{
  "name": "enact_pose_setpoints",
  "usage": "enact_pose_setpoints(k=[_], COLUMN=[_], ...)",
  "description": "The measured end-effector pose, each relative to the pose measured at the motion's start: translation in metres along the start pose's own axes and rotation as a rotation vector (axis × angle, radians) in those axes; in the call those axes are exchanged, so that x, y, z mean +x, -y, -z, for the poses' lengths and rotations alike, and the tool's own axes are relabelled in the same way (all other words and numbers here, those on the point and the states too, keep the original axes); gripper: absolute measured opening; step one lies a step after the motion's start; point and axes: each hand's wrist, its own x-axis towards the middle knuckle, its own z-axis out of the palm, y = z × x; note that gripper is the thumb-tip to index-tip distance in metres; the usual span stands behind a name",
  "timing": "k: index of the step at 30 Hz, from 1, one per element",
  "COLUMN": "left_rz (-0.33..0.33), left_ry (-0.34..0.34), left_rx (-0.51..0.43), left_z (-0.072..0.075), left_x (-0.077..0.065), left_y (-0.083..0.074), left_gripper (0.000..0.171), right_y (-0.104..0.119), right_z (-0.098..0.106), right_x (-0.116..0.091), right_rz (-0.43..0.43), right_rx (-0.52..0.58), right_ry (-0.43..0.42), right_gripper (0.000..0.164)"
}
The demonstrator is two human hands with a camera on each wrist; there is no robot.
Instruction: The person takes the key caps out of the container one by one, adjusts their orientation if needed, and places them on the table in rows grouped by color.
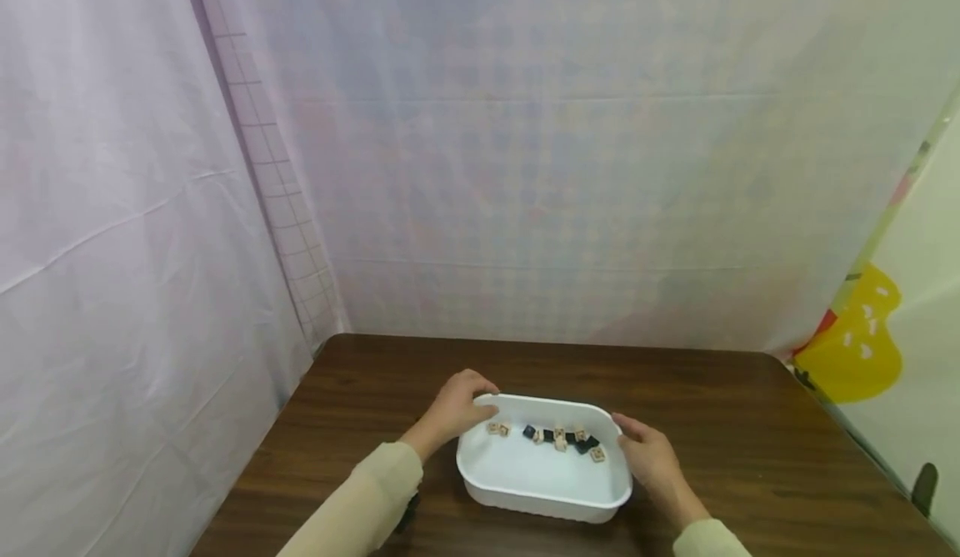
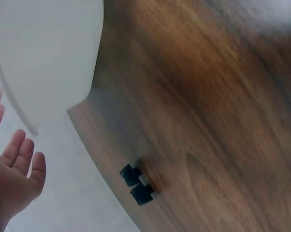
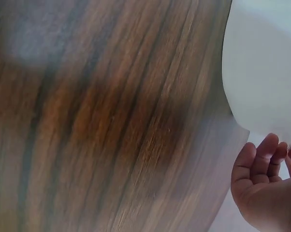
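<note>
A white plastic tub (image 1: 540, 478) with rounded corners stands near the front of the brown table. My left hand (image 1: 459, 407) grips its rim at the far left corner, thumb on the inner side and fingers outside. On the opposite side, my right hand (image 1: 651, 455) holds the right rim; in the right wrist view its fingertips (image 3: 267, 142) come close to the thumb at the tub's edge. Inside the tub, small square beige pieces (image 1: 597, 454) and black pieces (image 1: 529, 431) lie loosely along the far side, two beige ones apart at the left.
Two small black blocks (image 2: 141, 194) lie on the table (image 2: 208, 121) to the left of the tub, partly behind my left sleeve (image 1: 367, 490) in the head view. White curtains (image 1: 525, 165) hang behind the table and along its left side. A yellow printed shape (image 1: 858, 348) shows at the right.
</note>
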Motion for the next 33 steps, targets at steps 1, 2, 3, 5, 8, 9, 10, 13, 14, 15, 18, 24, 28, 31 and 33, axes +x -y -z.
enact_pose_setpoints(k=[1,2,3,5,8,9,10,13,14,15,18,24,28,31,33], left_rz=[0.008,0.016,0.023,0.032,0.035,0.032,0.029,0.021,0.019,0.015,0.001,-0.039,-0.065,-0.089,-0.113], left_ry=[0.013,0.025,0.037,0.053,0.068,0.07,0.074,0.091,0.098,0.105,0.134,0.182,0.201,0.213,0.211], left_rx=[0.012,0.029,0.048,0.075,0.108,0.116,0.13,0.182,0.205,0.23,0.308,0.462,0.536,0.596,0.626], left_z=[-0.002,-0.004,-0.006,-0.01,-0.017,-0.019,-0.021,-0.026,-0.027,-0.029,-0.034,-0.042,-0.046,-0.049,-0.051], left_x=[0.0,0.001,0.001,0.002,0.003,0.004,0.004,0.006,0.007,0.007,0.01,0.019,0.022,0.023,0.022], left_y=[-0.001,-0.002,-0.004,-0.006,-0.01,-0.011,-0.013,-0.016,-0.017,-0.018,-0.019,-0.018,-0.022,-0.023,-0.023], left_gripper=[0.023,0.022,0.022,0.021,0.019,0.019,0.019,0.018,0.018,0.017,0.017,0.019,0.022,0.025,0.026], right_y=[0.0,-0.001,-0.001,-0.002,-0.002,-0.002,-0.002,-0.002,-0.002,-0.002,-0.003,-0.004,-0.004,-0.004,-0.004], right_z=[0.001,0.002,0.002,0.003,0.005,0.005,0.005,0.006,0.006,0.006,0.007,0.006,0.006,0.006,0.006], right_x=[0.0,0.001,0.002,0.004,0.005,0.006,0.006,0.005,0.005,0.005,0.005,0.006,0.005,0.005,0.005], right_rz=[0.0,0.0,-0.001,-0.001,-0.006,-0.003,-0.001,0.004,0.002,0.005,-0.001,-0.003,0.011,0.005,0.002], right_rx=[0.001,0.004,0.006,0.007,0.007,0.004,0.004,0.009,0.011,0.01,0.011,0.008,0.012,0.015,0.01], right_ry=[0.002,0.007,0.015,0.029,0.041,0.045,0.048,0.046,0.046,0.045,0.042,0.033,0.035,0.038,0.039], right_gripper=[0.045,0.045,0.045,0.045,0.045,0.045,0.045,0.045,0.045,0.045,0.045,0.045,0.045,0.045,0.045])
